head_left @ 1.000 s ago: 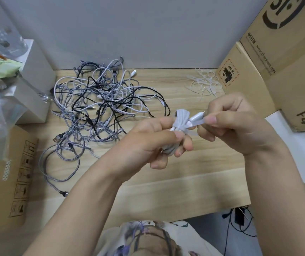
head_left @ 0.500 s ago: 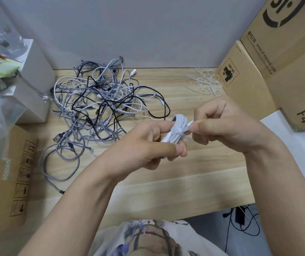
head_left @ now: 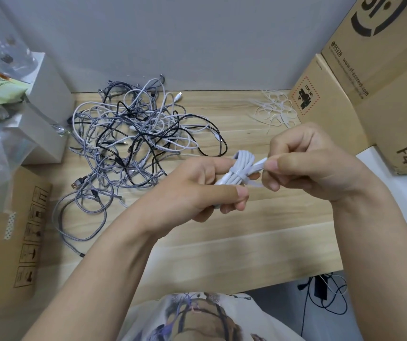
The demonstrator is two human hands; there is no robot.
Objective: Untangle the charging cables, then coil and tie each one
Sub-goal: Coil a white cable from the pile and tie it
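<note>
A coiled white cable [head_left: 241,166] is held above the wooden table [head_left: 222,242] in my left hand [head_left: 197,193], whose fingers curl round the bundle. A white tie band wraps its middle. My right hand [head_left: 303,163] pinches the loose end of the cable tie [head_left: 259,166] between thumb and forefinger, just right of the coil. A tangled heap of grey braided, white and black charging cables [head_left: 136,143] lies on the table at the back left.
Loose white cable ties [head_left: 275,110] lie at the back right, beside stacked cardboard boxes [head_left: 360,94]. A white box [head_left: 42,114] and plastic bags stand at the left, a flat cardboard box [head_left: 12,232] at the front left.
My hands with the coil have shifted slightly left and down, then steadied. My right hand has pulled the tie end out to the right of the bundle.
</note>
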